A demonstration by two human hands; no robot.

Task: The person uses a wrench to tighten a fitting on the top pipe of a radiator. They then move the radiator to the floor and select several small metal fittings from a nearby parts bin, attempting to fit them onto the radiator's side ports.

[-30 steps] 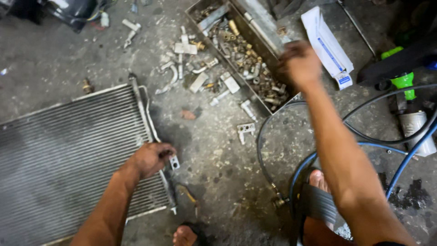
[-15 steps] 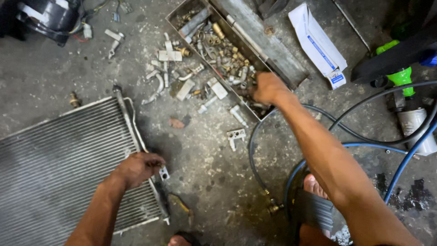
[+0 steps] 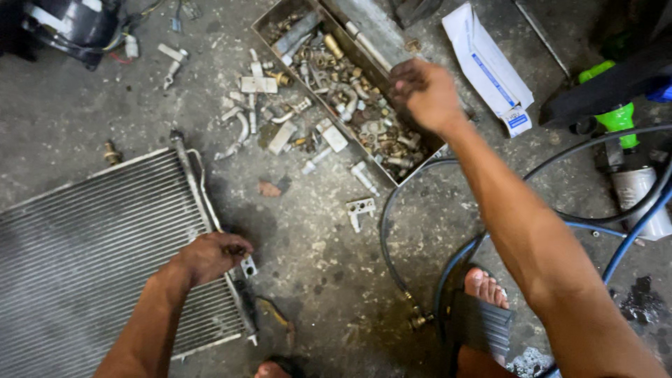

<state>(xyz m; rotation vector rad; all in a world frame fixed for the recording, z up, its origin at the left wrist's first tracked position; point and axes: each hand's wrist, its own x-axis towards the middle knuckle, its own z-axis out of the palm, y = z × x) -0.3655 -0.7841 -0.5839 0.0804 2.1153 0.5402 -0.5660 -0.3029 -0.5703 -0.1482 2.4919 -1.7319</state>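
A long, shallow metal tray [image 3: 420,155] lies slantwise on the concrete floor [image 3: 329,259], filled with a jumble of small brass and steel pipe fittings [image 3: 364,119] (nuts, couplings and short tubes, too mixed to tell apart one by one). More loose fittings [image 3: 280,119] are scattered on the floor just left of the tray. The right hand [image 3: 427,94] hangs over the tray's right rim with its fingers bunched together; whether they pinch a fitting cannot be told. The left hand [image 3: 210,255] rests on the right edge of a finned condenser core [image 3: 91,259] lying flat, its fingers curled about the small connector block [image 3: 247,266] at that edge. A black hose [image 3: 388,245] and a blue hose [image 3: 630,245] loop near the sandalled foot [image 3: 483,301].
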